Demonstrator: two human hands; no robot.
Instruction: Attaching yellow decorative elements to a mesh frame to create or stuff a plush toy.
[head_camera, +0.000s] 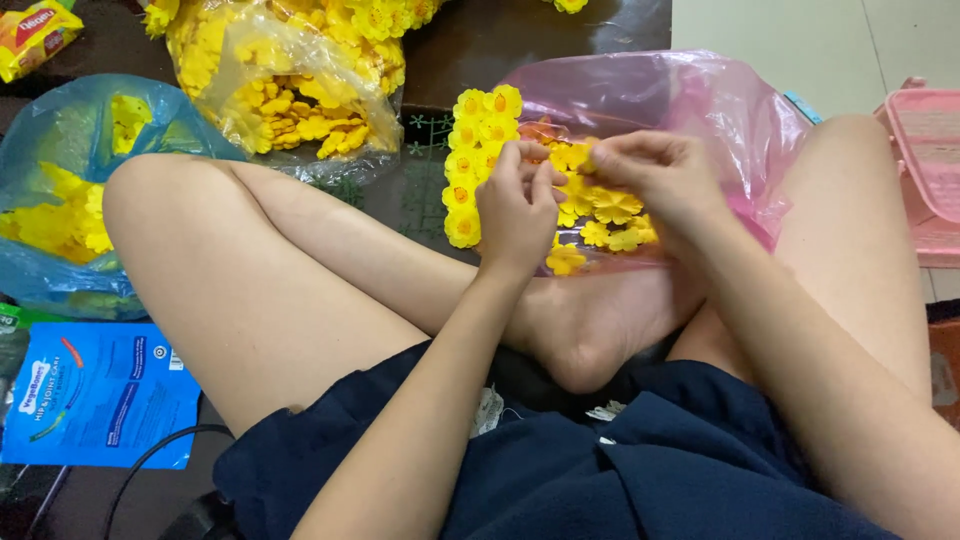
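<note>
My left hand and my right hand meet over a pink plastic bag of loose yellow artificial flowers. The fingertips of both hands pinch together on a small yellow flower between them. Just left of my left hand stands a stacked column of yellow flowers with orange centres. I sit cross-legged, my bare foot under the bag.
A clear bag of yellow flowers lies at the top, a blue bag of flowers at the left. A blue packet and a black cable lie lower left. A pink basket sits at the right edge.
</note>
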